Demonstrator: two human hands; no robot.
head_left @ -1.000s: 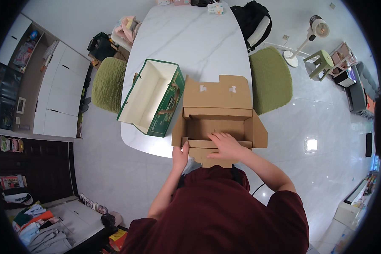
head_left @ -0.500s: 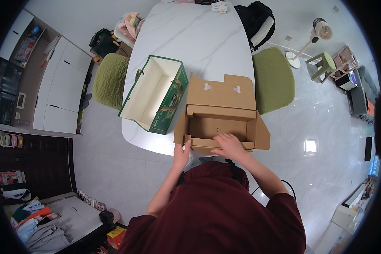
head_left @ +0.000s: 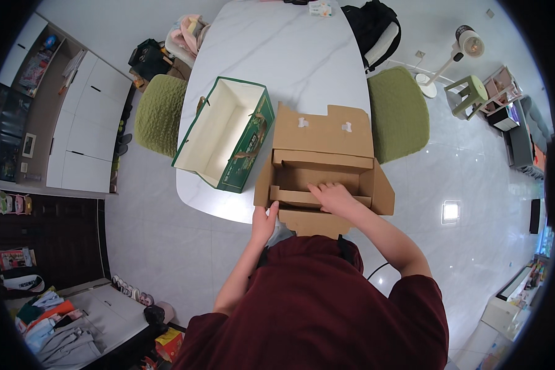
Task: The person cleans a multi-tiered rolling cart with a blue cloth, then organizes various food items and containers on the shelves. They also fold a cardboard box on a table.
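A brown cardboard box lies open at the near edge of a white marble table, its flaps spread. My right hand rests flat on an inner flap inside the box, fingers pressing down. My left hand grips the box's near left corner from outside. To the left of the box stands an open green gift box with a cream inside and nothing visible in it.
Two green cushioned chairs flank the table. A black backpack sits at the far right end. White cabinets line the left wall. A fan and a green stool stand on the tiled floor at right.
My right hand has slid slightly along the inner flap of the cardboard box. My left hand stays at the near left corner. The view has shifted a little.
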